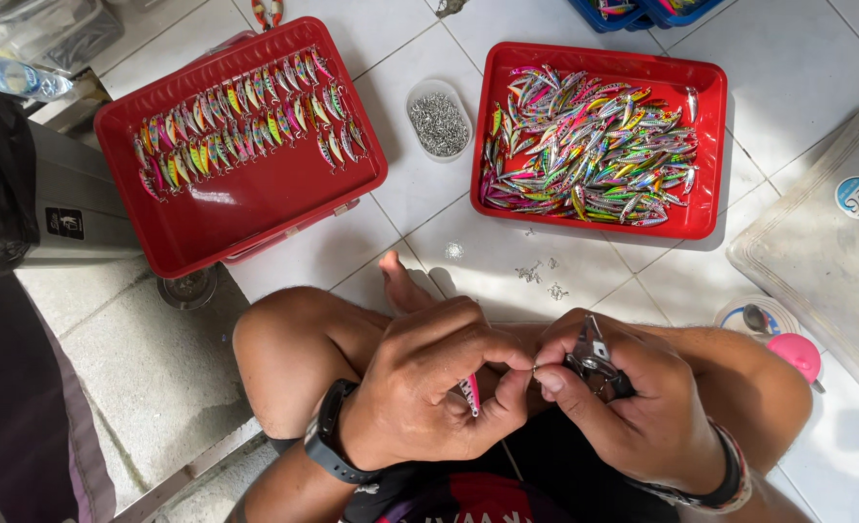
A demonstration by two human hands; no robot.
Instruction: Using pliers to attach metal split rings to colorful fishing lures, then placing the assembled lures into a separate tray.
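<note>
My left hand (434, 383) is closed around a small pink fishing lure (471, 392), its tip pinched between thumb and forefinger. My right hand (633, 407) grips small metal pliers (592, 356) whose jaws meet the lure's end at my fingertips. Both hands hover over my crossed legs above the tiled floor. A black watch sits on my left wrist, and bracelets on my right.
A red tray (255, 208) at left holds lures lined in rows. Another red tray (705, 145) at right holds a heap of colourful lures. Between them stands a clear tub of small metal rings (438, 122). Loose rings (543, 274) lie on the tiles. A pink object (796, 353) and white lid (827, 252) lie right.
</note>
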